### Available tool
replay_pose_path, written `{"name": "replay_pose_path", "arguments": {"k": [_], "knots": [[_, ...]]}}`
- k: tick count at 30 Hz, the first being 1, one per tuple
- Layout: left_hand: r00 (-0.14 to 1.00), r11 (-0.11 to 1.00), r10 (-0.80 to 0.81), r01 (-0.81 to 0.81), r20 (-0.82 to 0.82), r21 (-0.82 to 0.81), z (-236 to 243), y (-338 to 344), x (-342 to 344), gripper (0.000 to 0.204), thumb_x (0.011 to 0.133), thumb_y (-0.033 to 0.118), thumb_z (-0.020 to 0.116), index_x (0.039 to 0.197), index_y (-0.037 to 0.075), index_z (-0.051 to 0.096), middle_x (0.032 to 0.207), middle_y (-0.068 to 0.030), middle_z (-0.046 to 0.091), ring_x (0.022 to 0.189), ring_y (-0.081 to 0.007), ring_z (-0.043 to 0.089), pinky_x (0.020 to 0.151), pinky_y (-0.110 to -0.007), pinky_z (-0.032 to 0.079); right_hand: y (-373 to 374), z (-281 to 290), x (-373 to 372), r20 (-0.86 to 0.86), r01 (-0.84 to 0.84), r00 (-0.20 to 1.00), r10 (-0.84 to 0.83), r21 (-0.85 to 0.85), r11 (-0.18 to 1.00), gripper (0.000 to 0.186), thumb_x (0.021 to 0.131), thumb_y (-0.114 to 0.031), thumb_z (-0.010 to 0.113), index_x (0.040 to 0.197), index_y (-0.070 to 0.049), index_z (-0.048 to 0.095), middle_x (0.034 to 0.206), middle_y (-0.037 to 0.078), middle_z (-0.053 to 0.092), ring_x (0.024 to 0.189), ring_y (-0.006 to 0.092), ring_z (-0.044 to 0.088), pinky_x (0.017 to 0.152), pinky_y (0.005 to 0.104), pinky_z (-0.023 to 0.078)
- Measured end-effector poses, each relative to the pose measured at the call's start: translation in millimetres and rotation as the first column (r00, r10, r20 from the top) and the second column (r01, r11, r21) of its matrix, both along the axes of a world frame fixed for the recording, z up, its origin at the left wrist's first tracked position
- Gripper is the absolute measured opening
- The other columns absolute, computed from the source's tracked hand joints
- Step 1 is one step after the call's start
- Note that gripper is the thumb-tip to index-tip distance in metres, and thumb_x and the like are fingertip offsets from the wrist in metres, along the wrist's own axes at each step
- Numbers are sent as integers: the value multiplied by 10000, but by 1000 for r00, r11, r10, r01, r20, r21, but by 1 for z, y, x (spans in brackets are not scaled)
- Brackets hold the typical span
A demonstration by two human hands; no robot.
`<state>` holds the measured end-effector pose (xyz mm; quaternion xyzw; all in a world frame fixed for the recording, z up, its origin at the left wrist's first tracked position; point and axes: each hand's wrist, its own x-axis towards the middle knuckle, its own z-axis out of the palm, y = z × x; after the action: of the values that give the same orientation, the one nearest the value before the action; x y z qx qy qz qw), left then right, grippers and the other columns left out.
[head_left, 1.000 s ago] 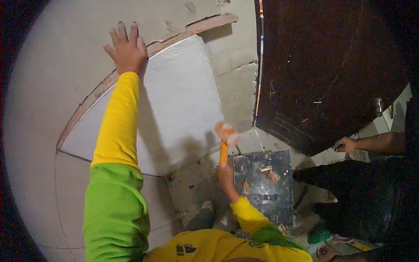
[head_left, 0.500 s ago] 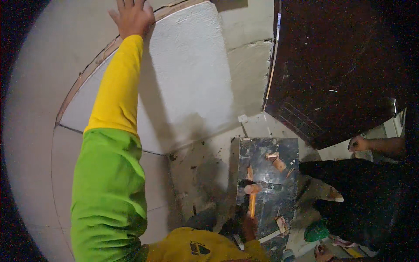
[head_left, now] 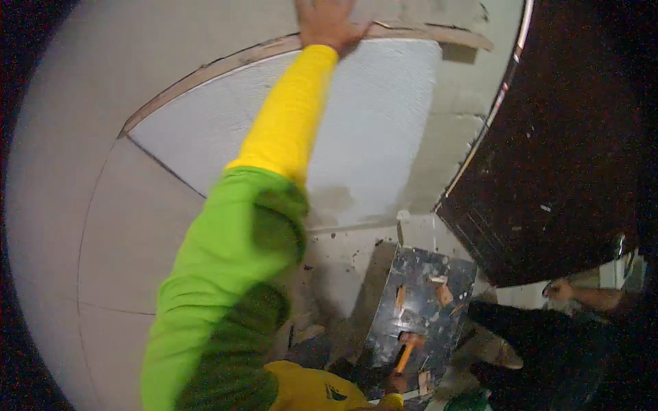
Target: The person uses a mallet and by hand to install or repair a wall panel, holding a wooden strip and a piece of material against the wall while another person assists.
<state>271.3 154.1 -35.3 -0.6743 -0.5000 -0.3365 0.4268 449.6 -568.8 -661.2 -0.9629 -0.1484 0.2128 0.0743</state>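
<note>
My left hand (head_left: pixel 327 26) is stretched far up, thumb out and fingers spread, at the thin wooden strip (head_left: pixel 226 67) along the top of a rough white panel (head_left: pixel 373 123). Its fingertips run out of the picture. Low down, close to my body, my right hand (head_left: pixel 396 383) grips a hammer (head_left: pixel 407 355) with an orange handle. The hammer head is over a dark, stained board (head_left: pixel 433 270), where several wood scraps (head_left: pixel 444 295) lie.
A large dark brown door-like panel (head_left: pixel 569 137) stands at the right. Below it another person's hand (head_left: pixel 561 290) and dark clothing (head_left: pixel 555 349) show. Pale tiles (head_left: pixel 116 240) lie left of my arm. Grit is scattered on the floor beside the board.
My left hand has shifted right along the wooden strip. The view has turned, so the panel, board and door-like panel sit lower and farther right. My right hand still holds the hammer.
</note>
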Motion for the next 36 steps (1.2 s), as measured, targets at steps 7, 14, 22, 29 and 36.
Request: {"name": "replay_pose_path", "arguments": {"k": [7, 14, 22, 29, 36], "knots": [[999, 970, -39, 46, 32, -237, 23, -11, -7, 800, 963, 664, 452, 1625, 233, 328, 1737, -69, 147, 1602, -320, 61, 1235, -655, 37, 43, 11, 4, -50, -111, 993, 111, -6, 994, 618, 956, -607, 546, 953, -4, 675, 804, 226, 676, 692, 417, 637, 639, 546, 488], [994, 955, -109, 110, 18, -275, 33, -13, 6, 850, 926, 697, 496, 1624, 242, 326, 1735, -61, 164, 1602, -317, 60, 1230, -668, 38, 53, 24, 9, -176, -194, 965, 197, 35, 980, 564, 945, -553, 590, 910, 4, 673, 775, 228, 666, 666, 388, 630, 629, 520, 498], [993, 960, -116, 120, 29, -253, 30, -15, 9, 836, 934, 679, 520, 1620, 239, 333, 1725, -84, 187, 1592, -331, 98, 1237, -653, 75, 11, 61, -21, -290, -137, 946, 146, 53, 989, 509, 932, -490, 641, 861, 13, 671, 743, 231, 655, 635, 354, 622, 617, 492, 509], [995, 986, -104, 102, -5, -132, 35, -13, -2, 839, 885, 715, 582, 1570, 264, 408, 1670, -26, 306, 1545, -267, 216, 1167, -672, 214, -70, 62, -38, -163, 71, 984, -70, -1, 997, 468, 921, -435, 685, 817, 21, 669, 715, 234, 645, 609, 325, 615, 607, 466, 518], [997, 974, 7, -23, -72, -225, 3, 41, -1, 933, 795, 772, 633, 1540, 237, 459, 1639, -72, 387, 1560, -272, 243, 1146, -708, 264, -173, 15, -110, 28, -110, 994, 109, 58, 992, 419, 977, -458, 572, 1053, -78, 731, 893, 209, 739, 757, 391, 713, 641, 503, 567]]}}
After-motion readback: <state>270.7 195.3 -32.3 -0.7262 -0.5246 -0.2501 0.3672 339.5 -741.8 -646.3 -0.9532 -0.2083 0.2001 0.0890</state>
